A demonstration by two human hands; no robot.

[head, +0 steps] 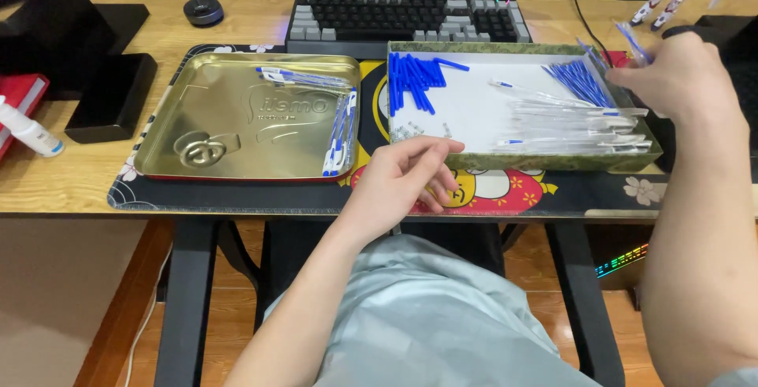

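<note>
Head view, desk from above. Right hand (pixel 671 79) at the far right corner of the box (pixel 545 162), fingers pinched together on a thin blue refill (pixel 632 39) lifted just above the refill pile (pixel 576 80). Left hand (pixel 403 178) at the near edge of the box, fingers loosely curled and apart — holding nothing visible, fingertips just beside the small springs (pixel 410 130) on the white box floor.

Inside the box: blue caps (pixel 414 79) heaped far left, clear barrels (pixel 568 126) lying lengthwise near right, refills fanned far right. Left of the box, a gold tin lid (pixel 197 118) with assembled pens (pixel 339 130) along its right side and a few more at its far edge. Keyboard (pixel 403 12) beyond both; white bottle (pixel 28 130) at far left.

Handling, as judged: refill very light, slender, slightly flexible — best pinched at mid-length between thumb and forefinger, clear of the writing tip. Barrels light, smooth, likely to roll or slip; hold around the middle. Springs tiny and easily scattered; pick singly with fingertips.
</note>
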